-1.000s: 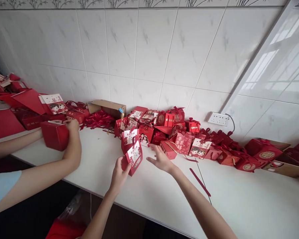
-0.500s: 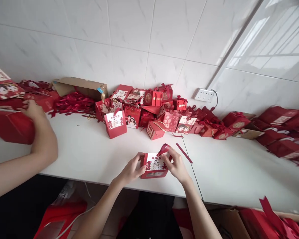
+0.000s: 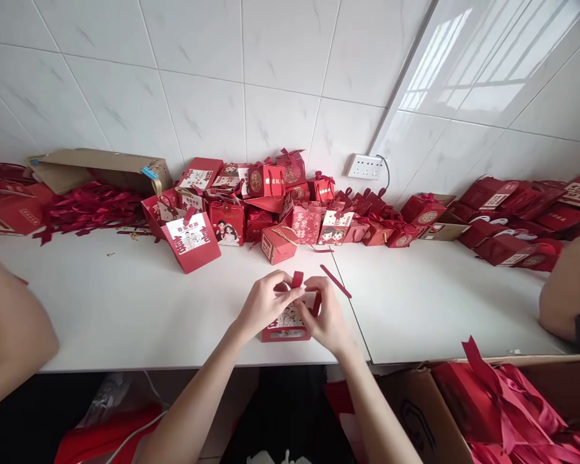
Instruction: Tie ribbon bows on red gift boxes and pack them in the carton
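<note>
Both hands meet over a small red gift box (image 3: 285,334), which sits near the front edge of the white tabletop (image 3: 125,309). Its white printed panel is partly covered by the fingers. Left hand (image 3: 265,303): thumb and fingertips closed on a dark red ribbon (image 3: 298,279), which stands up above the box top. Right hand (image 3: 326,317): fingers curled at the box's right side, thumb across the printed panel; I cannot tell whether it grips the ribbon too. A matching box (image 3: 193,246) stands farther back, to the left. A loose ribbon strip (image 3: 336,281) lies flat, just beside the right hand. Behind: a heap of red gift boxes (image 3: 276,182) below the power strip (image 3: 367,167). Lower right: a cardboard carton (image 3: 418,412) holding red boxes and ribbons. One co-worker's arm (image 3: 9,316) shows at far left.
</note>
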### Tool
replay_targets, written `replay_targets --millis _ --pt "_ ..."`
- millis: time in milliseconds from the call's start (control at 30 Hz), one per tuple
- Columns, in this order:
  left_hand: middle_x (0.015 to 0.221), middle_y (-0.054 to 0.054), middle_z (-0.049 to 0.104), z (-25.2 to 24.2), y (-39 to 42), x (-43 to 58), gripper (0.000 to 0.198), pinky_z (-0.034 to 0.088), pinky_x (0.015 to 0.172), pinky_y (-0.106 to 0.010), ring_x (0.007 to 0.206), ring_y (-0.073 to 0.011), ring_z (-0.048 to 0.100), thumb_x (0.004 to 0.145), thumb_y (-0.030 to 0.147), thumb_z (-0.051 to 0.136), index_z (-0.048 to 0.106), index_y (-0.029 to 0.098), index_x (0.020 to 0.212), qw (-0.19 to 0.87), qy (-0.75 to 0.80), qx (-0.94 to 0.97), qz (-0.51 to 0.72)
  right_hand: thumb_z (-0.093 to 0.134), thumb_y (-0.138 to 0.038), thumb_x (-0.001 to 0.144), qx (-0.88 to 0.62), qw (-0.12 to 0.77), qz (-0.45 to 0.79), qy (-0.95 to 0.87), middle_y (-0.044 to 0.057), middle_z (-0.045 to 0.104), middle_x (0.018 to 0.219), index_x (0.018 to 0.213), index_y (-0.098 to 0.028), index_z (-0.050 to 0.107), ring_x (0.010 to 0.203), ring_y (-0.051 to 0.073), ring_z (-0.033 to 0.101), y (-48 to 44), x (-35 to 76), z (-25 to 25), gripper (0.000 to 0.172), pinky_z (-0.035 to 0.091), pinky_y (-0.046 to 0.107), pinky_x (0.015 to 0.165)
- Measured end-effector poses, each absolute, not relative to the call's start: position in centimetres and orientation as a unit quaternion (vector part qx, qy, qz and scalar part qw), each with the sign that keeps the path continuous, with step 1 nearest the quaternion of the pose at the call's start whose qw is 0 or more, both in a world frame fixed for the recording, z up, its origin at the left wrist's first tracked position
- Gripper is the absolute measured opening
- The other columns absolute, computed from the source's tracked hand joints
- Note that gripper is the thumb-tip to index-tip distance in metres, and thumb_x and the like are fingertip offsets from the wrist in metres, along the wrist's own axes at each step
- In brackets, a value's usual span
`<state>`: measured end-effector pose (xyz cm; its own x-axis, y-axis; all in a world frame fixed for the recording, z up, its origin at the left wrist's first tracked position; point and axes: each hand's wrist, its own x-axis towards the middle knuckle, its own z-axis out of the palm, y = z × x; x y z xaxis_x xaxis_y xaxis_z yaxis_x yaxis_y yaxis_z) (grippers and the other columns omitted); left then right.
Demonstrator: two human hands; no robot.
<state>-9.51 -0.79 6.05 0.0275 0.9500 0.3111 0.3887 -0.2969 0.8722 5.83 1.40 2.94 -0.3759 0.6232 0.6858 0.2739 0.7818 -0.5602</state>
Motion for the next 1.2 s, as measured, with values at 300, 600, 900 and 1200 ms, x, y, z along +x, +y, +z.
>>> replay_targets --millis 300,600,900,1200 --pt "0.060 0.003 0.050 5.0 -0.7 -8.4 0.029 0.040 0.048 -0.016 0.054 -0.0078 0.047 0.085 0.032 0.054 0.049 0.017 0.061 0.223 0.516 0.607 0.562 0.048 -0.006 0.086 -0.241 0.529 0.046 -0.812 0.007 0.044 0.099 0.104 -0.023 0.048 0.083 0.016 0.053 1.6 4.8 0.9 0.025 0.053 0.029 0.064" --pt "0.059 0.003 0.046 4.4 -0.7 -8.0 0.028 0.035 0.044 -0.016 0.052 -0.0070 0.044 0.085 0.028 0.054 0.046 0.018 0.060 0.195 0.513 0.606 0.576 0.048 -0.006 0.083 -0.208 0.514 0.055 -0.830 0.007 0.048 0.089 0.093 -0.022 0.048 0.079 0.017 0.052 2.1 5.7 1.1 0.020 0.051 0.029 0.061" --pt "0.077 -0.001 0.062 3.5 -1.1 -10.2 0.007 0.049 0.064 -0.022 0.070 -0.0127 0.060 0.080 0.023 0.059 0.059 0.018 0.084 0.219 0.429 0.682 0.550 0.050 -0.013 0.088 -0.243 0.525 0.120 -0.807 0.005 0.054 0.087 0.105 -0.022 0.051 0.078 0.017 0.057 1.8 6.0 1.4 0.019 0.051 0.029 0.061" --pt "0.076 -0.002 0.067 2.9 -0.9 -10.1 0.006 0.050 0.064 -0.022 0.069 -0.0125 0.061 0.083 0.017 0.055 0.061 0.017 0.084 0.128 0.413 0.714 0.551 0.048 -0.012 0.091 -0.255 0.532 0.141 -0.795 0.003 0.054 0.080 0.093 -0.021 0.056 0.072 0.014 0.054 1.8 5.7 1.6 0.013 0.050 0.027 0.062"
